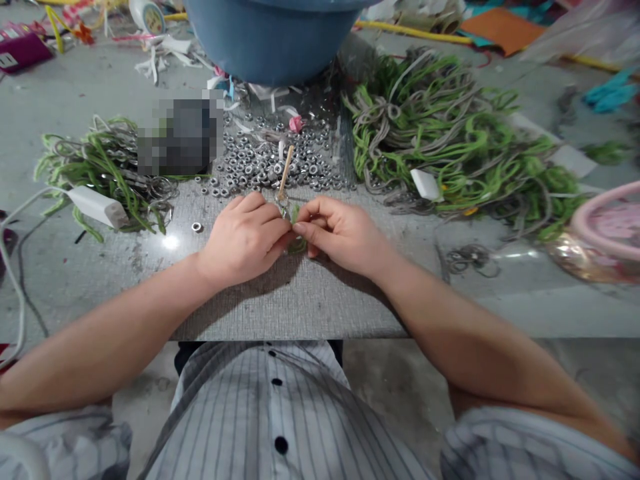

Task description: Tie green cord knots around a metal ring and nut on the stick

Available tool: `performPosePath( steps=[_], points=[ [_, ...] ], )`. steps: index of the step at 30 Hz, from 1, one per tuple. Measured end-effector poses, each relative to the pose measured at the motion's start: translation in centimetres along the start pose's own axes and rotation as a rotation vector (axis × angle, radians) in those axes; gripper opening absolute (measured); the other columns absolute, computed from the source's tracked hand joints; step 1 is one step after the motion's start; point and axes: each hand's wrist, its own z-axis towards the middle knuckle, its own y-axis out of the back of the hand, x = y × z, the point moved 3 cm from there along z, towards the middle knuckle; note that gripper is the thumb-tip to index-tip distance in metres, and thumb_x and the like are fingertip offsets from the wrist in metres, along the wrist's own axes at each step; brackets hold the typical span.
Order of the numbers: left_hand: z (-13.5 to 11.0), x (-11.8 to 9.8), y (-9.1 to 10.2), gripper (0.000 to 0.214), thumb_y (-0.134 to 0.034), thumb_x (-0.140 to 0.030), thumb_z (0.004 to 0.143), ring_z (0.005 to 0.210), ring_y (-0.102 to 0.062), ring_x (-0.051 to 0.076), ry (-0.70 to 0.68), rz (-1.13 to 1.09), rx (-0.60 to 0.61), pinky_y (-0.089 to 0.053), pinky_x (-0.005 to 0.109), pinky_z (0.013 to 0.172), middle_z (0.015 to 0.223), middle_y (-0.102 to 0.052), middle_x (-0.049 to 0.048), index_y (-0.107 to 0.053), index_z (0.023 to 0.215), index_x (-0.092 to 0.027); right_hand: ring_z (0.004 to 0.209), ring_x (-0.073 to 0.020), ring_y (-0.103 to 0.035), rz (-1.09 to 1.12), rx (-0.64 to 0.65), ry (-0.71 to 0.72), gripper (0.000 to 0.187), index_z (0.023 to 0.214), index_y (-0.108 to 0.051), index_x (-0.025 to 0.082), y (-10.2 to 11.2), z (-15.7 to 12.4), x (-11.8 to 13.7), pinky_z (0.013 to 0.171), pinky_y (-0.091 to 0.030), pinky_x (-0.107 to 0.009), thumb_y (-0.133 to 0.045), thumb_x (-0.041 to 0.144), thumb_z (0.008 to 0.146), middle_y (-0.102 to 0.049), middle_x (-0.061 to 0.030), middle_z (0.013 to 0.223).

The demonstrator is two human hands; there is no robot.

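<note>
My left hand (245,237) and my right hand (340,233) meet at the middle of the grey table (280,307), fingers pinched together. Between them is a short piece of green cord (296,215) with a small metal ring. A thin wooden stick (285,173) rises from the left hand's fingertips, tilted away from me. Just beyond the hands lies a heap of small metal nuts (270,163). One loose nut (197,227) lies left of my left hand.
A big pile of green and grey cords (450,133) lies to the right, a smaller one (100,167) to the left. A blue tub (270,37) stands behind the nuts. A white charger (97,205) with cable sits left; a pink ring (607,223) at the right edge.
</note>
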Motion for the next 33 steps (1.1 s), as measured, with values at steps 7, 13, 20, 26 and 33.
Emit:
performPosePath(
  steps=[7, 13, 20, 26, 33],
  points=[
    [-0.1, 0.3, -0.4, 0.028, -0.042, -0.023, 0.095, 0.072, -0.053, 0.019, 0.047, -0.034, 0.047, -0.043, 0.033, 0.067, 0.079, -0.067, 0.0066, -0.067, 0.085, -0.016, 0.076, -0.0147, -0.063, -0.394, -0.194, 0.409, 0.014, 0.096, -0.064, 0.021, 1.0, -0.6, 1.4, 0.064, -0.049, -0.027, -0.056, 0.03, 0.089, -0.071, -0.0045, 0.097],
    [0.0, 0.2, -0.3, 0.029, -0.041, -0.024, 0.095, 0.074, -0.054, 0.019, 0.071, -0.068, 0.096, -0.045, 0.034, 0.069, 0.08, -0.068, 0.0077, -0.067, 0.085, -0.015, 0.09, -0.0185, -0.066, -0.433, -0.011, 0.325, 0.02, 0.102, -0.066, 0.023, 0.4, -0.3, 1.2, 0.082, -0.05, -0.033, -0.05, 0.028, 0.092, -0.072, -0.0033, 0.103],
    [0.2, 0.3, -0.1, 0.028, -0.044, -0.025, 0.093, 0.07, -0.052, 0.018, 0.052, -0.048, 0.105, -0.043, 0.033, 0.066, 0.073, -0.065, 0.0053, -0.063, 0.074, -0.017, 0.081, -0.0186, -0.063, -0.492, 0.01, 0.292, 0.017, 0.088, -0.066, 0.023, 0.4, -0.3, 1.3, 0.076, -0.045, -0.032, -0.05, 0.028, 0.092, -0.071, -0.003, 0.088],
    [0.5, 0.2, 0.2, 0.022, -0.047, -0.022, 0.087, 0.071, -0.054, 0.019, -0.057, -0.055, 0.168, -0.042, 0.033, 0.065, 0.071, -0.064, 0.0052, -0.06, 0.069, -0.018, 0.074, -0.0173, -0.06, -0.559, 0.092, 0.278, 0.016, 0.085, -0.065, 0.018, 0.3, -0.5, 1.3, 0.068, -0.041, -0.029, -0.051, 0.025, 0.088, -0.068, -0.0049, 0.083],
    [0.5, 0.0, 0.6, 0.019, -0.048, -0.021, 0.083, 0.069, -0.054, 0.019, -0.142, -0.103, 0.234, -0.039, 0.032, 0.063, 0.065, -0.061, 0.0041, -0.061, 0.069, -0.018, 0.079, -0.0162, -0.059, -0.531, 0.217, 0.324, 0.012, 0.082, -0.065, 0.019, 0.5, -0.6, 1.4, 0.073, -0.042, -0.028, -0.053, 0.02, 0.083, -0.065, -0.0057, 0.094]
  ],
)
